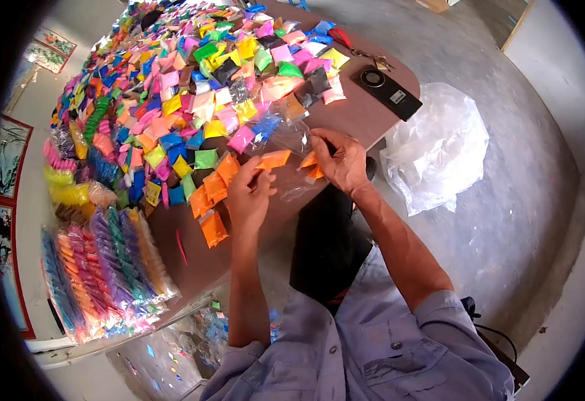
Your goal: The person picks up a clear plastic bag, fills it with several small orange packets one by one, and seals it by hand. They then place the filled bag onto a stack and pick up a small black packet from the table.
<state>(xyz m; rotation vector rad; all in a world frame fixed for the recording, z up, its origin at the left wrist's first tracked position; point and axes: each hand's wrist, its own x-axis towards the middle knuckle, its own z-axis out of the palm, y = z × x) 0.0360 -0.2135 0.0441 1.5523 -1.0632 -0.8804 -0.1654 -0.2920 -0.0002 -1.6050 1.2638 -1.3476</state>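
1. Nearest the camera: the person's shirt (pixel 332 351), at the near edge of the scene.
2. Orange packet (pixel 276 158): located between the two hands, close to the near edge of the worktop (pixel 356 120).
3. Left hand (pixel 249 192): grip closed, thumb and fingers pinching the orange packet at its left end; the free end projects right, toward the other hand.
4. Right hand (pixel 343 162): fingers curled. Other orange pieces (pixel 310 161) show at its left side; whether the grip pinches or merely touches them, cannot tell.
5. Step in hand (judged): two-handed fingertip handling of orange packets. Next move calls for light pressure, free end unobstructed.
6. Left of the left hand: a loose orange group (pixel 213 188).
7. Outward: multicoloured pile (pixel 172 103), far left; sleeved bundles (pixel 108 267), near left; dark device (pixel 387 93), far right.
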